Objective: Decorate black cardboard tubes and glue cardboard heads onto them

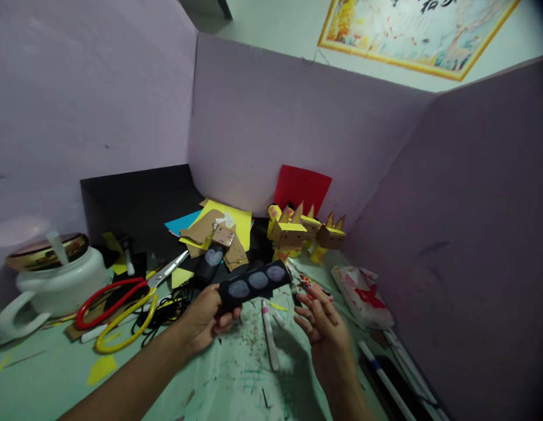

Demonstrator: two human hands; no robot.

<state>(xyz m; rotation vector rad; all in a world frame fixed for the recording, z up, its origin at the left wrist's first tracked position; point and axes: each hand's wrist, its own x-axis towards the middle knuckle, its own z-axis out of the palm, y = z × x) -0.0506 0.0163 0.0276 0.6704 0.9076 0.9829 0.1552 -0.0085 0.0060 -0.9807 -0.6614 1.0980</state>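
My left hand [210, 318] grips the near end of a black paper tube [259, 282] with three greyish ovals drawn along its side. The tube is held up at a slight tilt above the table. To its right, my right hand [321, 318] is raised palm up, with fingers apart and slightly curled; nothing shows in its grasp. A white marker with a pink band [269, 336] lies on the table between my hands. Behind the tube, another black tube with a heart drawing [212, 259] and a small cardboard head [224, 235] rests by paper sheets.
Large scissors [152, 280], black cord [172, 310] and a white lidded mug [63, 286] are on the left. Yellow cardboard figures [289, 234] stand behind, before red paper [301, 187]. A plastic packet [363, 295] and a blue-banded marker [385, 377] are on the right. Purple panels [297, 123] surround the table.
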